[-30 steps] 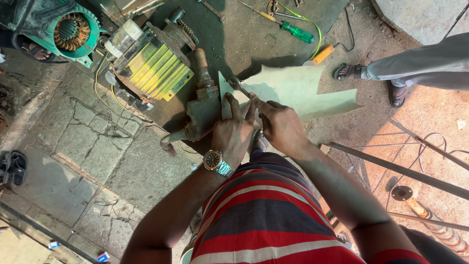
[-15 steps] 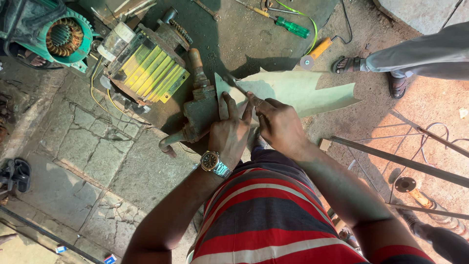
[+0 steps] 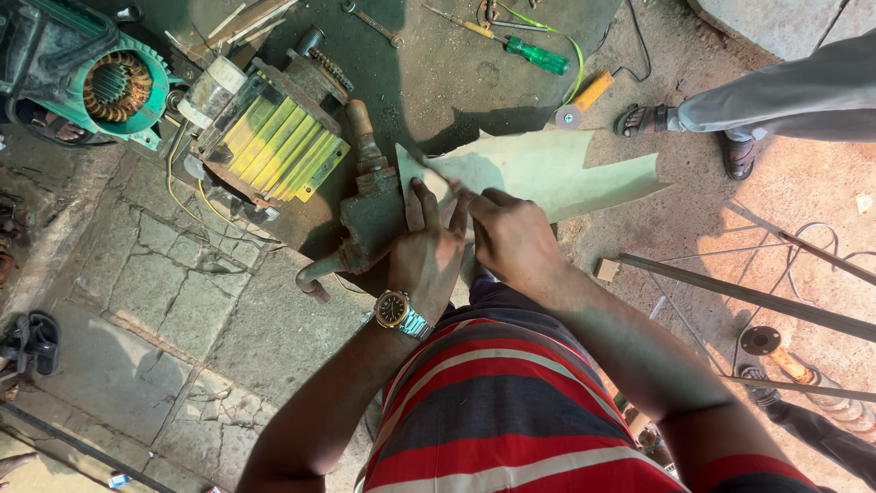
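Both hands meet at the near corner of the pale green sheet point(image 3: 557, 169), left hand point(image 3: 427, 251) pressed flat, right hand point(image 3: 511, 239) pinching its edge, the sheet's length running away rightward from the left hand.

Views: one only, worn on the person's head, so nothing is shared with a second view.
Direction: steeply down over the striped shirt point(image 3: 529, 411) to the stone floor point(image 3: 137, 301).
Nearness: close; both forearms fill the lower middle, with the left hand point(image 3: 427, 251) and right hand point(image 3: 513, 239) near the centre.
Upper edge: a green motor point(image 3: 91, 78) at top left, a screwdriver point(image 3: 529, 53) at top middle.
Right edge: another person's sandalled foot point(image 3: 643, 119).
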A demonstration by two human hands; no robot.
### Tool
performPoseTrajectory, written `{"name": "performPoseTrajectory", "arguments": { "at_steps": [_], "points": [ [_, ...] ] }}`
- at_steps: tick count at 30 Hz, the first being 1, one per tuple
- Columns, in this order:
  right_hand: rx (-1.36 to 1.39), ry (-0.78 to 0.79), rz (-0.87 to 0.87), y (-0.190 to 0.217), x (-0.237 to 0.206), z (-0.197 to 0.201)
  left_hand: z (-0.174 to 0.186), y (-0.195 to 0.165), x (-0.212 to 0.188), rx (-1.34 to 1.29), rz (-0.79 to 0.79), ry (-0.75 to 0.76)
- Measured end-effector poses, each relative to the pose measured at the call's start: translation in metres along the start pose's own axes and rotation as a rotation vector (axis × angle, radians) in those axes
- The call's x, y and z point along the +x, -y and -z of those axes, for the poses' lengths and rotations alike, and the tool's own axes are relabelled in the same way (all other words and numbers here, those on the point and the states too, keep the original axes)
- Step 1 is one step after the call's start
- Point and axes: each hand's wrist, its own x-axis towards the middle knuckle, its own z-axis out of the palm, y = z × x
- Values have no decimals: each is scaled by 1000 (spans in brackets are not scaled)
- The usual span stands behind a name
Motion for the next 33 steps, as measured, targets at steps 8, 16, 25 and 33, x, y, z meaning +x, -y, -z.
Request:
{"name": "performPoseTrajectory", "arguments": {
  "at_steps": [8,16,25,33],
  "points": [
    [-14,32,-50,3,0,3,-1,2,2,-163,0,77],
    [41,-26,-100,-5,-4,2,1,4,2,-97,-14,78],
    [71,21,-101,-11,-10,-1,-4,2,2,-105,14,96],
    [111,-48,-130,-13,-10,1,1,0,5,-23,8,178]
  ]
}}
